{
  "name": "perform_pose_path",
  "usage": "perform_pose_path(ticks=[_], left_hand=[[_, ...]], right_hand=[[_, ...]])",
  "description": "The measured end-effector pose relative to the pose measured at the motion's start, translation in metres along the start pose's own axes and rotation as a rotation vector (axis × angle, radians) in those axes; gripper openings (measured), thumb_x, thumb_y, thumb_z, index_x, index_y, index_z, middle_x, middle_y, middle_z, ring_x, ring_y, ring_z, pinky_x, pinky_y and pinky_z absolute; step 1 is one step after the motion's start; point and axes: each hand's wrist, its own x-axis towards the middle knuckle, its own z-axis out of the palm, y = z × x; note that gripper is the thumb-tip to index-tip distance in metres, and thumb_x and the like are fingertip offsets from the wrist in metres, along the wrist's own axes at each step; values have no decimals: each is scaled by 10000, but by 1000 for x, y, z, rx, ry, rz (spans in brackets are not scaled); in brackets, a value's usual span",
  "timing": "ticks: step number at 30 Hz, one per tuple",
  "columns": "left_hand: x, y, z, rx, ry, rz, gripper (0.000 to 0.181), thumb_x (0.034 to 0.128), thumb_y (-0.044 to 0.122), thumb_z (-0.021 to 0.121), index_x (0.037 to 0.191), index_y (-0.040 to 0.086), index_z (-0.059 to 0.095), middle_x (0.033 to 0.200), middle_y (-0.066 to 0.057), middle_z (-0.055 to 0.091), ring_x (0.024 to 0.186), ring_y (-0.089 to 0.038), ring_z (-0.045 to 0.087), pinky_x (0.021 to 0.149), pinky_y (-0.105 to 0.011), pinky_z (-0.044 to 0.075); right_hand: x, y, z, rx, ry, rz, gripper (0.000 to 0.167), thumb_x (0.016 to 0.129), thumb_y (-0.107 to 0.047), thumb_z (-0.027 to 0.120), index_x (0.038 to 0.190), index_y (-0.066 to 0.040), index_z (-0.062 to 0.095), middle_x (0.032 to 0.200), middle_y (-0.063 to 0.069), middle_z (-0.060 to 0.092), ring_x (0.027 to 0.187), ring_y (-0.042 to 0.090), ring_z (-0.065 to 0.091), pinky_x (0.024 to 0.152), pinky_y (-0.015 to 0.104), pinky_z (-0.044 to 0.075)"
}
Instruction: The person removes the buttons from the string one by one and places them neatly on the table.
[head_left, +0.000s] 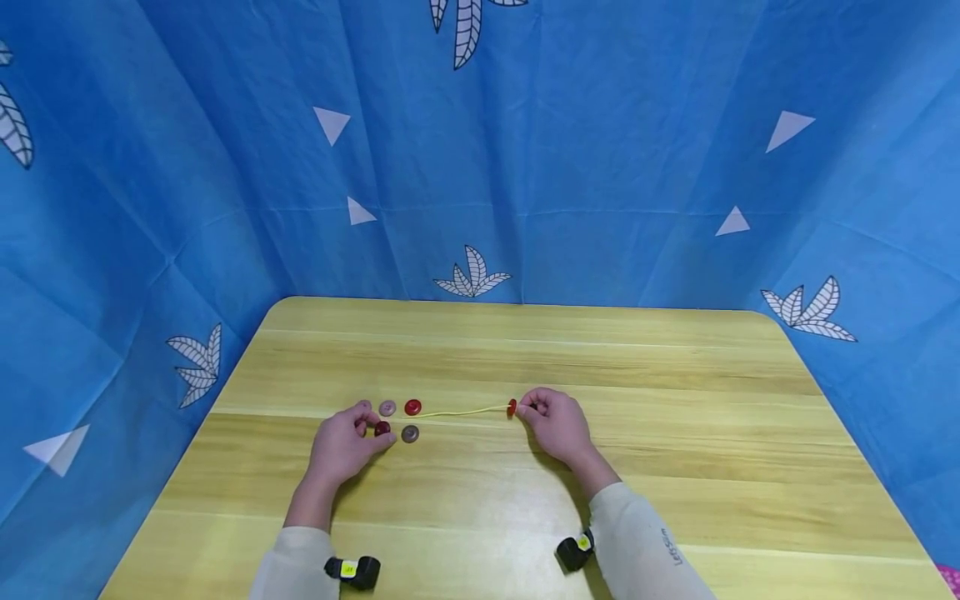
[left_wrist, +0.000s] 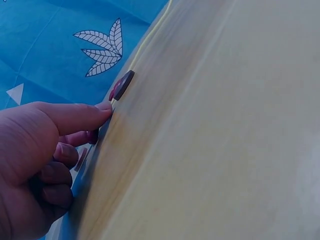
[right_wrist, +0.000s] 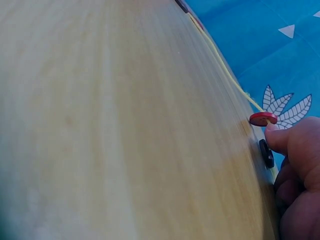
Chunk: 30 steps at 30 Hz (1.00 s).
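Observation:
A yellow string runs across the table between the two hands. My right hand pinches its right end, right beside a red button standing on edge on the string. Just below the thumb in the right wrist view shows a black button. My left hand has thumb and index finger round a dark red button, partly covered by them. Around it lie a second red button, a grey button and a pink button. Another pinkish one is half hidden behind the left fingers.
The wooden table has rounded far corners. A blue curtain with white leaves and triangles hangs behind and at both sides. Black wrist devices sit by each sleeve, one left and one right.

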Motion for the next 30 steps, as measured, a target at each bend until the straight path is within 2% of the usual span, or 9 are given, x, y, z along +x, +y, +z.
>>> perform_pose_path(ticks=[7,15,24,30], left_hand=[[1,1,2,30,-8,-19,259,787,292,866,916,137,705,686,-6,438,600,-186,395,566,-339,292],[-3,-2,5,37,-2,-18,256,794,295,865,931,149,705,689,3,432,605,-183,388,582,-341,289],[-4,-1,5,14,2,-12,247,798,280,861,936,139,712,703,0,436,616,-188,396,588,-342,298],[-3,1,4,8,-6,-22,251,807,279,854,952,130,714,703,-3,440,615,-188,397,585,-340,299]], right_hand=[[0,0,-1,-2,12,-18,138,923,-148,728,798,-178,681,560,-72,373,516,108,348,566,312,334],[-2,0,1,6,-1,27,139,931,-161,727,802,-186,683,549,-67,375,512,114,347,572,314,335],[-2,1,1,11,23,-24,147,919,-151,736,787,-187,681,542,-89,347,498,98,327,541,304,309],[-1,1,0,18,18,-27,143,917,-152,735,787,-177,682,543,-93,349,499,89,325,541,299,309]])
